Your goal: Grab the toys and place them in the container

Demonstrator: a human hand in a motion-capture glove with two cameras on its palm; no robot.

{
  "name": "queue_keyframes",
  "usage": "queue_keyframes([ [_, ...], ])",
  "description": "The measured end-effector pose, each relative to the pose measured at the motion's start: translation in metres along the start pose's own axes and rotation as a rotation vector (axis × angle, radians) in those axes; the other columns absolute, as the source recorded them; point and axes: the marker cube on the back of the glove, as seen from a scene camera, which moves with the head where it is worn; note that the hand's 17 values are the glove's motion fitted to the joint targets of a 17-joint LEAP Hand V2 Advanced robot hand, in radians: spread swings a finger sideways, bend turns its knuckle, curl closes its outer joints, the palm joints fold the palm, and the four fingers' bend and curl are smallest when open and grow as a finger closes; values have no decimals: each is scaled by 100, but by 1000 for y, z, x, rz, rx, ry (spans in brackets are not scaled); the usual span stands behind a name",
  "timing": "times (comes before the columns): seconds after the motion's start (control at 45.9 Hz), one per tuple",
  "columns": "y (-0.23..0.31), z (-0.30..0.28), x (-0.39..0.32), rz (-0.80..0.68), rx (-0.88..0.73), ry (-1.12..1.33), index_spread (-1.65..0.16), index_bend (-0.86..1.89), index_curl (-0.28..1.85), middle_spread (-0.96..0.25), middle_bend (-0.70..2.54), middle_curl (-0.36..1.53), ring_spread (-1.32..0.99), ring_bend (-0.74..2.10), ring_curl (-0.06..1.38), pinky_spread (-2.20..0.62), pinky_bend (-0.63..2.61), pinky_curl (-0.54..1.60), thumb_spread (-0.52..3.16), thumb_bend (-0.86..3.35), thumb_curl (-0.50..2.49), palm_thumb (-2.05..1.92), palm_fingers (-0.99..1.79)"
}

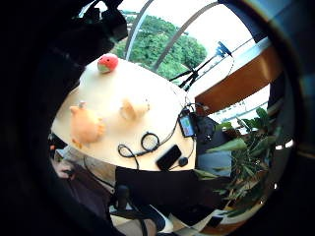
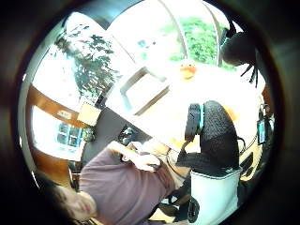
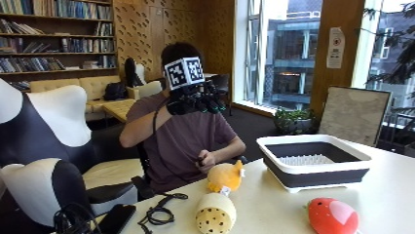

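- My gloved right hand (image 3: 193, 101) hung raised at face height, fingers relaxed, grasping nothing.
- Strawberry plush (image 3: 332, 216) lay at the container's (image 3: 314, 167) six o'clock.

Three toys sit well apart on the table (image 3: 389, 185), with open gaps between them. The container (image 3: 313, 165) stands open-topped, its raised rim the only barrier.

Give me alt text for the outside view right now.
A seated person holds the gloved right hand raised in front of their face, holding nothing. On the table lie three toys: orange, yellow and red, beside an empty container.
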Motion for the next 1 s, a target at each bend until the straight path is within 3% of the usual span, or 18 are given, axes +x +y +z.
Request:
queue_keyframes([
  [0.261, -37, -5, 22, 98, -109, 26, -19, 32, 18, -9, 20, 11, -11, 29, 10, 0, 44, 18, 112, 28, 13, 26, 47],
  [0.61, -73, 26, 64, 212, -267, 4, -24, 19, 24, -16, 15, 16, -13, 37, 15, 0, 55, 26, 148, 27, 22, 16, 26],
  [0.675, -78, 44, 78, 234, -322, 1, -24, 16, 25, -16, 14, 16, -12, 38, 16, 0, 60, 27, 149, 24, 23, 12, 19],
  [0.697, -80, 52, 83, 243, -342, -2, -24, 18, 26, -12, -1, 13, -11, 42, 17, 1, 66, 30, 149, 23, 23, 10, 9],
  [0.74, -82, 69, 93, 259, -377, -12, -25, 14, 26, -13, 16, 15, -10, 39, 17, 1, 69, 31, 149, 21, 23, 7, 9],
  [1.002, -72, 221, 135, 415, -667, -22, -27, 11, 25, -7, 9, 16, -1, 29, 16, 5, 89, 36, 138, 11, 25, -1, -21],
])
